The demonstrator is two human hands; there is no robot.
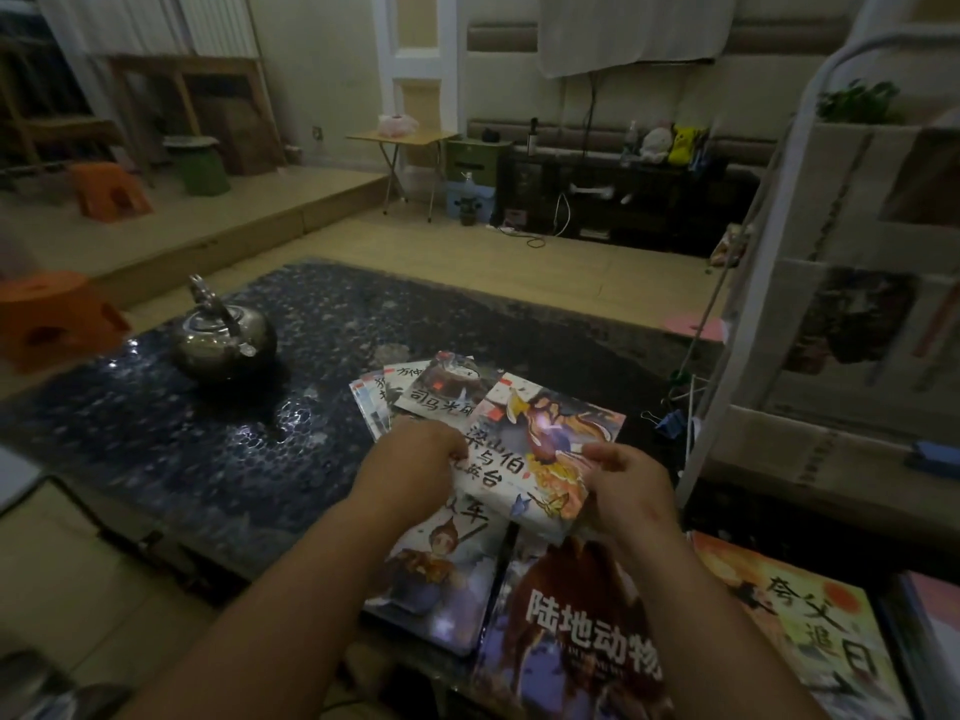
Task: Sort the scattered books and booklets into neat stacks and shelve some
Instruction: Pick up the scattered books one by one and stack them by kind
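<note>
- My left hand [415, 459] and right hand [626, 485] each pinched a side edge of the booklet [545, 439]
- I held it over other books [587, 626] on the table [208, 433], long axis running away from me, top leaning right

Dark blue-black desk [208, 459] with a glossy honeycomb pattern. Shiny silver kettle [223, 340]. Pale booklet [540, 449] with black brush lettering and an orange-and-purple figure. Brown and blue book [582, 631] with bold white lettering. Bright orange stool [57, 319].
</note>
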